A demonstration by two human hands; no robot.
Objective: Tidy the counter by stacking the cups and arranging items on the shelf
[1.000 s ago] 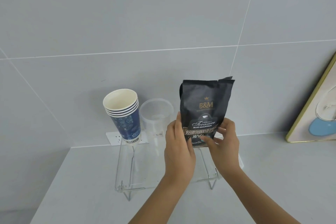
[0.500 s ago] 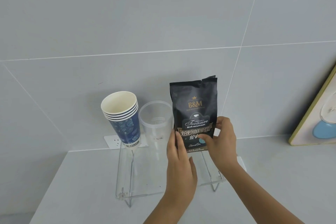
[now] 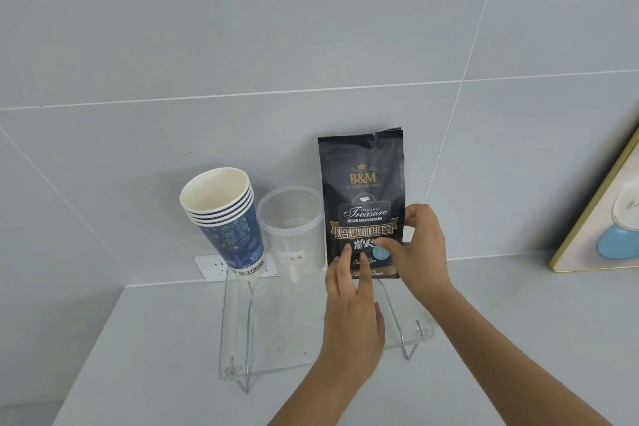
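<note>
Stack of blue paper cups (image 3: pixel 224 218) at the clear shelf's (image 3: pixel 276 339) back left corner, tilted left. Just right, clear plastic cup (image 3: pixel 292 232), upright. Black coffee bag (image 3: pixel 363 183) standing upright at back right edge. Left hand (image 3: pixel 351 315) with straight fingers touching bag's lower front. Right hand (image 3: pixel 420 249) pinching bag's right edge, thumb in front.

matt coffee bag (image 3: pixel 362 183), clear plastic shelf (image 3: pixel 276 332)
</note>
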